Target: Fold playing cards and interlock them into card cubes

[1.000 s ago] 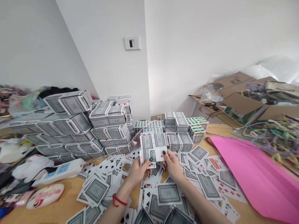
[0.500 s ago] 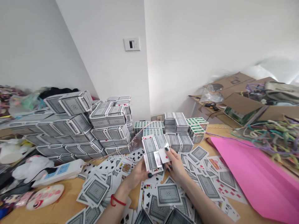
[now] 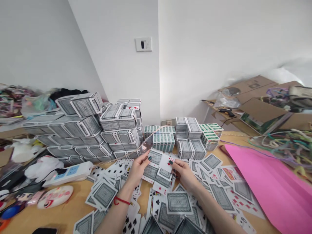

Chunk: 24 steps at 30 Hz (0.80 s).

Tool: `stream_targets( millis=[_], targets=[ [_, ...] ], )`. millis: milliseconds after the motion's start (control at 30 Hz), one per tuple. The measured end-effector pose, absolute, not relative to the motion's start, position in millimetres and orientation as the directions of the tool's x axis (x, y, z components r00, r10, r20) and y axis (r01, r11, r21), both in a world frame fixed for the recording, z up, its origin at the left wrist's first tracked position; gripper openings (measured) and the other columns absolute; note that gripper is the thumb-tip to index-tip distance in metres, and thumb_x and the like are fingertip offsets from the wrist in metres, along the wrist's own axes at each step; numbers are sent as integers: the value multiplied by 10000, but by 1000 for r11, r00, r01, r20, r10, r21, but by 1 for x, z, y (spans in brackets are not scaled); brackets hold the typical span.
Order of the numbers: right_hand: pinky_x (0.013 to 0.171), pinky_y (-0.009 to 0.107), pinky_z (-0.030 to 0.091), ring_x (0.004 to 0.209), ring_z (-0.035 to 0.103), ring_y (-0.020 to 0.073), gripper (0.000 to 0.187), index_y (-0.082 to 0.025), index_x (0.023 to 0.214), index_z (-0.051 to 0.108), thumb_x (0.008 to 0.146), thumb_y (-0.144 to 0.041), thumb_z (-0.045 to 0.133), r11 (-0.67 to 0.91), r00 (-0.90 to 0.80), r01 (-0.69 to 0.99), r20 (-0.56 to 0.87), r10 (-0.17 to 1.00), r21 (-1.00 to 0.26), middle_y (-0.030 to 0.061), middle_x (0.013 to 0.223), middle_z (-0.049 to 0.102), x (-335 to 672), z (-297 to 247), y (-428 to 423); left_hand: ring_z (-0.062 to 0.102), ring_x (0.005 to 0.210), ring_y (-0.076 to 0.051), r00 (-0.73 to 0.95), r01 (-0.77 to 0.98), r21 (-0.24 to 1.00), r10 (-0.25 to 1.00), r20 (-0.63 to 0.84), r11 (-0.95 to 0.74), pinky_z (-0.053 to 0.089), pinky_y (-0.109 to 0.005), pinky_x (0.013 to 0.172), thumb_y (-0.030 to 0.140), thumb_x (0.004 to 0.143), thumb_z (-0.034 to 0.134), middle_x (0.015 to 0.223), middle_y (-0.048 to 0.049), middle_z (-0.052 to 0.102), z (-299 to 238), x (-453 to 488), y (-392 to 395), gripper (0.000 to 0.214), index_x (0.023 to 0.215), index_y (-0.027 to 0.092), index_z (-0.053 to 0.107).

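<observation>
Between my hands is a joined piece of playing cards point(image 3: 150, 171), grey patterned backs up, with white flaps and red diamond corners at its edges. My left hand point(image 3: 138, 167) grips its upper left edge, thumb on top. At the right, my right hand point(image 3: 185, 174) pinches a white flap marked with a red 2 between thumb and fingers. Loose playing cards point(image 3: 179, 203) lie scattered under and around both hands, some face up, some face down. Close to my body stand two folded card shapes point(image 3: 153, 226), cut off by the lower picture edge.
Stacked blocks of folded cards point(image 3: 84, 125) rise at the left. Smaller blocks point(image 3: 191, 149) and green-and-white card boxes point(image 3: 163, 142) stand at the back. A pink sheet point(image 3: 264, 188) covers the right side. A white power strip point(image 3: 70, 174) lies left; cardboard boxes point(image 3: 264, 112) and tangled cords fill the far right.
The card piece has tilted and turned, lying lower in my hands. My left hand has shifted from its lower edge to its upper left. The view has swung slightly left.
</observation>
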State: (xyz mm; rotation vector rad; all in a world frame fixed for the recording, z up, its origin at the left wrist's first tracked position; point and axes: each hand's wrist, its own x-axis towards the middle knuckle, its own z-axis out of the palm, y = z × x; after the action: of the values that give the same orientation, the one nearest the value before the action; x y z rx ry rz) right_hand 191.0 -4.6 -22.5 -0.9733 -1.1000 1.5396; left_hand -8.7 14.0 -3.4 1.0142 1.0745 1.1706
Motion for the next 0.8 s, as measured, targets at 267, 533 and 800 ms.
stream_targets(
  millis=[267, 533, 800],
  targets=[
    [523, 243, 292, 526, 351, 126, 255, -208, 583, 393, 778, -356, 465, 173, -8, 239, 176, 984, -956, -46, 532, 355, 190, -28, -2, 522, 1123, -232, 35, 17, 999, 998, 47, -48, 393, -365, 973, 281, 719, 596, 1203, -64, 579, -18, -9, 21, 442, 1148, 176, 584],
    [488, 242, 320, 490, 360, 130, 197, -205, 601, 448, 774, -299, 438, 101, -6, 133, 101, 995, -986, -39, 500, 387, 190, -41, 1, 533, 1113, -224, 61, 110, 986, 991, 122, -128, 368, -395, 995, 239, 742, 557, 1214, -67, 566, -27, -5, 21, 425, 1163, 185, 570],
    [493, 244, 307, 464, 404, 128, 248, -211, 517, 394, 759, -256, 422, 100, -43, 224, 93, 995, -969, -33, 470, 436, 191, -34, -1, 545, 1098, -207, 54, 147, 983, 993, 104, -111, 381, -379, 990, 200, 739, 542, 1185, -55, 589, -20, 1, 17, 389, 1123, 182, 599]
  ],
)
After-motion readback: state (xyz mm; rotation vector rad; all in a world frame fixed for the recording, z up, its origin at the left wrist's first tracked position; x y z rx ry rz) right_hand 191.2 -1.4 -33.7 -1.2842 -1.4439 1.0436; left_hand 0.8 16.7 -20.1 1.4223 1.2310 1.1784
